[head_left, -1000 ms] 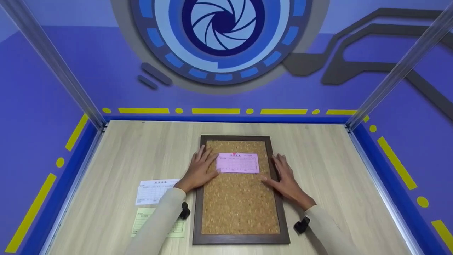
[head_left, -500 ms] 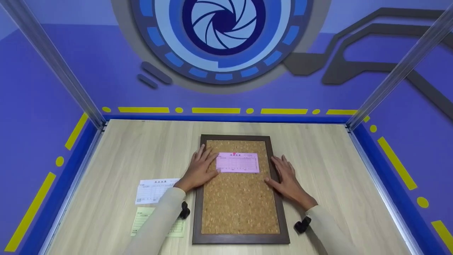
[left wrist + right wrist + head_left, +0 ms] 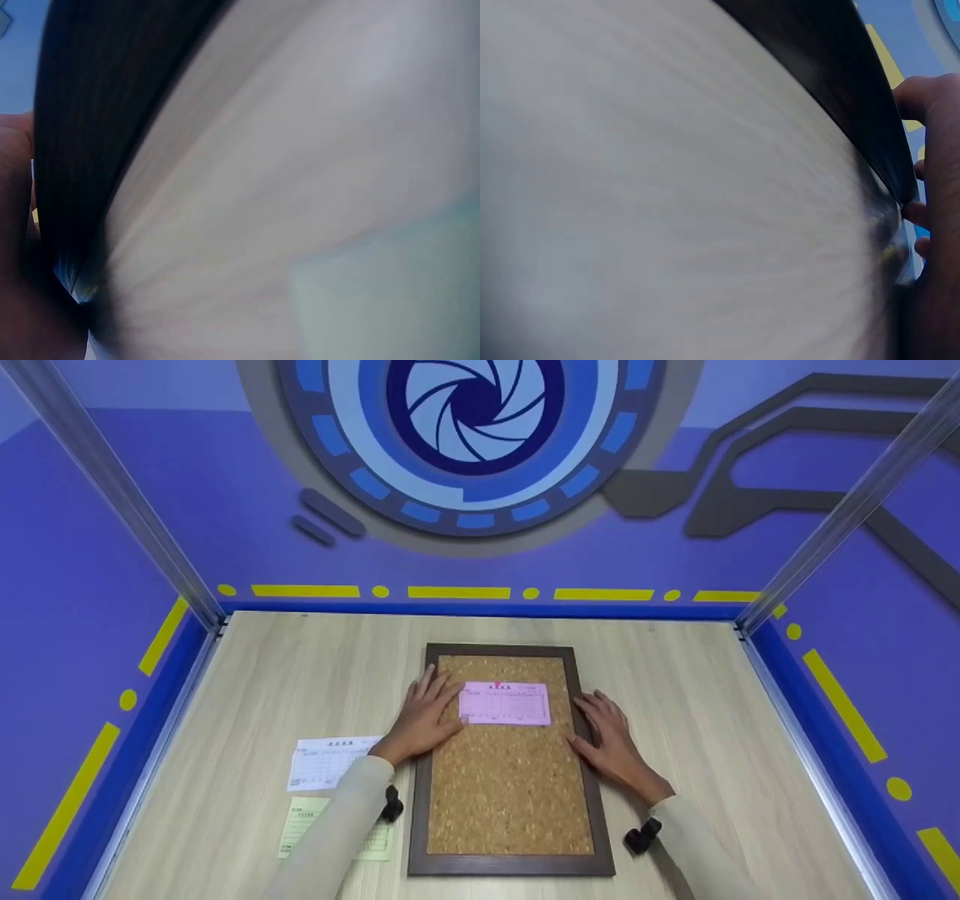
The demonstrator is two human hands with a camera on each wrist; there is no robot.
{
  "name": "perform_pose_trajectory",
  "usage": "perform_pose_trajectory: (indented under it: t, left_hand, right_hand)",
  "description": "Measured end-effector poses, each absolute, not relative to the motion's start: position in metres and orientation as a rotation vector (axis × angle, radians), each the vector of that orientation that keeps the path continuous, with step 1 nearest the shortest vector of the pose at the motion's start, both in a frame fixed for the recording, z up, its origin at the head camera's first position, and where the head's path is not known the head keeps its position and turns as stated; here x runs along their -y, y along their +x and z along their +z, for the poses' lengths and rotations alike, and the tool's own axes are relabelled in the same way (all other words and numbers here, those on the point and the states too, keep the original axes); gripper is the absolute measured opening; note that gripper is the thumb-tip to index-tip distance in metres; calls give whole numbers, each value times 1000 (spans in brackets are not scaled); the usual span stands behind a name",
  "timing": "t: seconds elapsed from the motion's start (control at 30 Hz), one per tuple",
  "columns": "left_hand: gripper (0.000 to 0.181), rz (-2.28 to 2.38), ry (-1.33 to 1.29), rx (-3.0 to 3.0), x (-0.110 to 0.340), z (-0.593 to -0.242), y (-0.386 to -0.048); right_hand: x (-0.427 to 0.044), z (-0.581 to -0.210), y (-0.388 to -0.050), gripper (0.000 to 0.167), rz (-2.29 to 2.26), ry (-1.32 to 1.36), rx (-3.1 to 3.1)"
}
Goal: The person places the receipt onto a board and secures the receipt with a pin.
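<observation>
Wood-grain tabletop (image 3: 675, 682) | corkboard (image 3: 510, 795) flat mid-table, pink printed form (image 3: 517, 708) on it | left hand (image 3: 420, 724) spread over left edge, right hand (image 3: 611, 744) relaxed along right, neither clamped | probably light, stiff; hold by frame (image 3: 510, 865) sides

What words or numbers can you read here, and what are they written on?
None can be read for sure.
Pink paper: printed heading and small marks, too small to read.
White paper: heading and form print, too small to read.
Green paper: print too small, partly hidden by the sleeve.
</observation>
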State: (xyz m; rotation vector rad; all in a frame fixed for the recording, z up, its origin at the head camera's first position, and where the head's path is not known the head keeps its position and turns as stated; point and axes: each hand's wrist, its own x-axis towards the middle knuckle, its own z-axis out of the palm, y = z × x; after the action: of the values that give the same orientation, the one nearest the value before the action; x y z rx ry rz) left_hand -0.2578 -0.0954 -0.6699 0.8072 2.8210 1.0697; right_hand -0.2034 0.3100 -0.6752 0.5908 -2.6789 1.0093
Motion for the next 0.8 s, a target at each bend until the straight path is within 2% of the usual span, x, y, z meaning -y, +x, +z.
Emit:
perform_pose_trajectory:
  t: [0.33,0.8]
  left_hand:
    - [73,1093,833,-2828,95,-665,-255]
    - [78,1034,794,-2810,95,-671,-260]
  right_hand:
    - [-312,-675,-203,65,1042,607,2664]
    - [-314,-672,-202,65,1069,617,2686]
